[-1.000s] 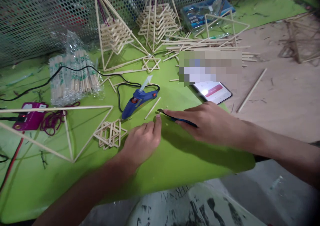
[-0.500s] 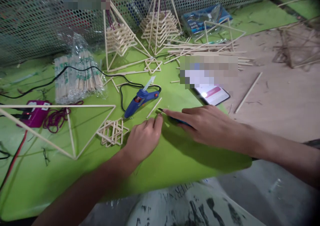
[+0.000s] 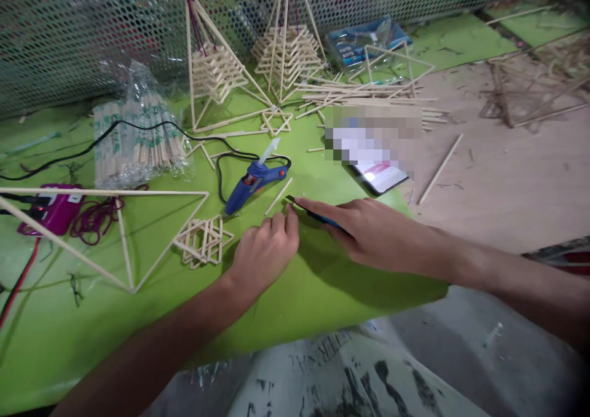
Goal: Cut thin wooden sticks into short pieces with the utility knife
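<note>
My right hand (image 3: 369, 229) is wrapped round a blue box cutter (image 3: 325, 219), its index finger stretched along the top. The cutter's dark blade points left, just beyond the fingertips of my left hand (image 3: 267, 245). My left hand rests on the green tabletop with its fingers curled down and closed; what they pinch, if anything, is hidden. A short wooden stick (image 3: 278, 197) lies just past my left fingers. Beside it is a blue hot glue gun (image 3: 251, 186) with a glue stick poking out. Left of my left hand sits a small stacked star of sticks (image 3: 204, 241).
A large triangular stick frame (image 3: 161, 193) and a purple power adapter (image 3: 58, 211) lie left. Bagged chopsticks (image 3: 138, 134), two stick pyramids (image 3: 216, 75) and loose sticks (image 3: 359, 91) stand or lie behind. A phone (image 3: 380, 172) lies beyond my right hand. A black cord crosses the left side.
The whole view has shifted slightly, so the table's things appear further left. Both hands keep nearly the same pose, with the blade still by my left fingertips.
</note>
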Demonstrator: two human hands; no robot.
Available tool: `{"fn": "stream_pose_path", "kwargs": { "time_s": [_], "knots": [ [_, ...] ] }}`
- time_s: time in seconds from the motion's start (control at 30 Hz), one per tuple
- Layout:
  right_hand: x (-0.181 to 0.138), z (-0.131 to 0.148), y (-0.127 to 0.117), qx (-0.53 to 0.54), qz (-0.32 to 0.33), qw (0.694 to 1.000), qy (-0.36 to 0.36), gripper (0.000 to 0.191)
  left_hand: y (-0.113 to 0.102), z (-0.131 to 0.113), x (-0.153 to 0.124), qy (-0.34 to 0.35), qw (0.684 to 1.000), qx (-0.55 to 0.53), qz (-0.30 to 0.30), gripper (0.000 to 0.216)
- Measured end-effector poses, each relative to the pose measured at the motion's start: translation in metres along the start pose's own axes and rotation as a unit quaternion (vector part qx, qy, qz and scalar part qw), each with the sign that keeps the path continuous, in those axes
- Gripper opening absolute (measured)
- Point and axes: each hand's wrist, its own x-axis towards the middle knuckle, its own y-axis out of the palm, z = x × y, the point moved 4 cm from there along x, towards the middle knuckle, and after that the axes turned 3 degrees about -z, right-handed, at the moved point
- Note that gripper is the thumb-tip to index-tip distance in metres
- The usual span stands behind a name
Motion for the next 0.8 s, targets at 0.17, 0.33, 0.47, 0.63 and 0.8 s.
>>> {"fn": "stream_pose_path", "kwargs": {
  "time_s": [0.17, 0.33, 0.47, 0.63, 0.8],
  "knots": [
    [-0.005, -0.001, -0.003, -0.010, -0.002, 1.000, 0.005, 0.063, 0.002, 0.002, -0.001, 0.005, 1.000, -0.018, -0.001, 0.039],
    [-0.015, -0.005, 0.000, -0.007, 0.013, 1.000, 0.018, 0.063, 0.005, 0.004, 0.000, 0.006, 1.000, -0.027, -0.008, 0.038],
    [-0.020, -0.006, 0.003, 0.005, 0.013, 1.000, 0.022, 0.064, 0.006, 0.005, -0.001, 0.003, 0.999, -0.028, -0.022, 0.037],
    [-0.016, -0.003, 0.001, -0.005, -0.006, 1.000, 0.014, 0.064, 0.008, 0.007, -0.002, -0.017, 0.997, -0.067, -0.044, 0.034],
    [-0.004, -0.001, 0.001, -0.035, -0.017, 0.999, 0.002, 0.063, 0.014, 0.009, -0.001, -0.027, 0.991, -0.126, -0.039, 0.031]
  ]
}}
